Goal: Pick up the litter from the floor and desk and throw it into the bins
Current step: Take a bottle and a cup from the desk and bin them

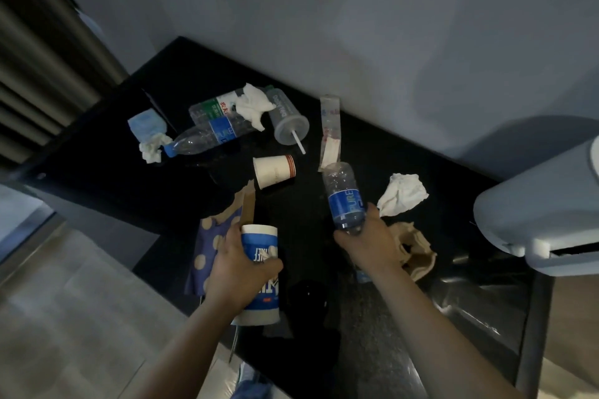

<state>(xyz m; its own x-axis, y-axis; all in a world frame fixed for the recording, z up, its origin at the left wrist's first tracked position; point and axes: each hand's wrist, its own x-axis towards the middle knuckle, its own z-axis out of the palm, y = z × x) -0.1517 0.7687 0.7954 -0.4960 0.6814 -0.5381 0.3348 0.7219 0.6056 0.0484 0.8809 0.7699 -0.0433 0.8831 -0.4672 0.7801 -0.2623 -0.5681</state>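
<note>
My left hand (233,272) grips a blue-and-white paper cup (262,256) above the near edge of the black desk (97,168). My right hand (369,243) holds a clear plastic bottle with a blue label (343,194) by its lower end, the bottle pointing away from me. Litter lies across the desk: a white paper cup on its side (275,170), two more plastic bottles (210,129), a clear lidded cup with a straw (287,118), crumpled tissues (402,194), a blue spotted paper bag (210,236) and a crumpled brown carton (418,253).
A long white wrapper (330,129) lies near the wall. A blue packet and a tissue wad (149,136) sit at the desk's left end. A pale grey chair back (534,201) stands at the right. Curtains hang at the left; light floor (64,317) shows below.
</note>
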